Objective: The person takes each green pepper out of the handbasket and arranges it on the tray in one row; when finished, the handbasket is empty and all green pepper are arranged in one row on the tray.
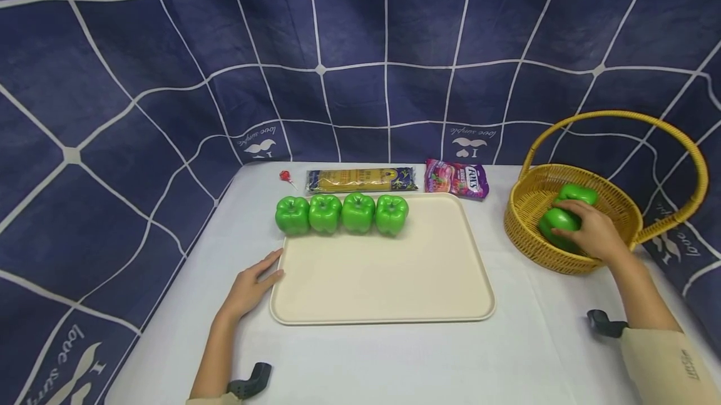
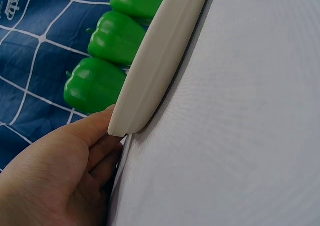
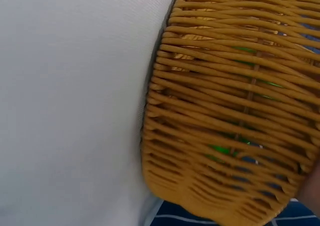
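My right hand (image 1: 594,230) reaches into a yellow wicker basket (image 1: 518,223), with thumb and fingers round a green bell pepper (image 1: 554,226). A second green bell pepper (image 1: 582,194) lies just behind it in the basket. In the right wrist view the basket's woven side (image 3: 225,96) hides most of that hand. At the left edge of a cream tray (image 1: 388,280), my left hand (image 1: 250,289) rests with fingers extended, touching the rim. Several green bell peppers (image 1: 358,211) stand in a row along the tray's back left, the leftmost one overlapping its corner.
Behind the tray lie a red lollipop (image 1: 285,176), a long pack of noodles (image 1: 360,180) and a purple candy bag (image 1: 456,178). The basket's tall handle (image 1: 619,115) arches over its right side. A blue checked cloth (image 1: 360,35) hangs behind the white table (image 1: 394,361).
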A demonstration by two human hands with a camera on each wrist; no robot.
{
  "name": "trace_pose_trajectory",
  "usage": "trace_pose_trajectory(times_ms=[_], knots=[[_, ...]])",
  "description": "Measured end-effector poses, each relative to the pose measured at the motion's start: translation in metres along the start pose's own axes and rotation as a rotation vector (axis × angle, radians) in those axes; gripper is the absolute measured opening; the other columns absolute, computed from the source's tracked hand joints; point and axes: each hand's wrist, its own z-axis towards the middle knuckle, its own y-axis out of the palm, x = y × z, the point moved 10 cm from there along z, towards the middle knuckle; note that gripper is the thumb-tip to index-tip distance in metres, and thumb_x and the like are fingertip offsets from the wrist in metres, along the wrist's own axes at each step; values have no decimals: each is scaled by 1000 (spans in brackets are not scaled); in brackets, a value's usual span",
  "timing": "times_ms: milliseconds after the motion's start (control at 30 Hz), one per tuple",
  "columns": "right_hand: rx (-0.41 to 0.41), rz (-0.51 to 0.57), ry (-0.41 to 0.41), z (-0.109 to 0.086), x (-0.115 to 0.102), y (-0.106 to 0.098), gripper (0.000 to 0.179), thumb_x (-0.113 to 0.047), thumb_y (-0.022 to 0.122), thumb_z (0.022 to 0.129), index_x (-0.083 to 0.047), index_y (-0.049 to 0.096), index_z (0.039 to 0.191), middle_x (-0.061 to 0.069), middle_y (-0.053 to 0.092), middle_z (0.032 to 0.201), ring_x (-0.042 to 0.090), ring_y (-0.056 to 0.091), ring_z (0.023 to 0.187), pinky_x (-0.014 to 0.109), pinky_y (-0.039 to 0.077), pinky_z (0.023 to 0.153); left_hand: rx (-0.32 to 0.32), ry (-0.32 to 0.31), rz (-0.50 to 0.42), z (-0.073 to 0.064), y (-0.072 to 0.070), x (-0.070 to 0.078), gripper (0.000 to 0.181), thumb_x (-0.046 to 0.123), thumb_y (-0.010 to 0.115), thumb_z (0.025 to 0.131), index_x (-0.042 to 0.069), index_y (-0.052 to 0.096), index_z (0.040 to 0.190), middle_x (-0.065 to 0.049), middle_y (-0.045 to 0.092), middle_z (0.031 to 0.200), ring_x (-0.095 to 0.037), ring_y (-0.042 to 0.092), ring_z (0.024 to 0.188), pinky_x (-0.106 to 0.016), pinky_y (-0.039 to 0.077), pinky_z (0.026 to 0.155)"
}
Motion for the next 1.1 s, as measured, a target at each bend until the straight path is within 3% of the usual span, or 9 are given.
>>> trace_pose_trajectory(times_ms=[233,467,667,833,967,1100], knots=[[-45,50,8,8,1,5,67,-29,75,79,-2,45,132,34,38,130,53,42,103,64,38,76,-7,-3,1,0,2,-2,55,41,56,91,18,43,139,-8,36,144,-31,30,133,-50,23,109],[-42,28,87,14,10,5,81,-44,68,82,5,35,138,42,27,132,58,32,110,68,34,81,0,-4,4,0,1,-2,55,41,56,90,19,43,139,-9,36,144,-31,30,133,-50,23,109],[-84,-80,132,16,16,7,90,-55,63,80,7,32,137,41,44,110,49,47,87,54,44,64,2,0,1,1,1,-2,56,43,56,90,19,43,139,-9,36,144,-32,30,133,-50,23,109],[-121,-80,152,14,16,8,93,-57,63,79,7,30,138,42,45,106,50,49,85,54,45,63,3,6,-9,1,2,-3,57,44,55,90,19,43,139,-8,36,144,-30,29,134,-49,23,109],[-79,-32,143,11,12,3,92,-52,68,78,4,29,140,41,41,116,51,46,91,57,45,66,5,8,-6,1,2,-4,57,44,55,90,19,43,139,-8,36,144,-30,30,133,-49,23,109],[0,5,98,9,1,-8,91,-44,71,78,2,27,142,41,33,127,56,38,101,66,36,76,7,5,-4,1,2,-4,57,44,55,90,18,43,139,-8,36,144,-30,30,133,-49,23,109]])
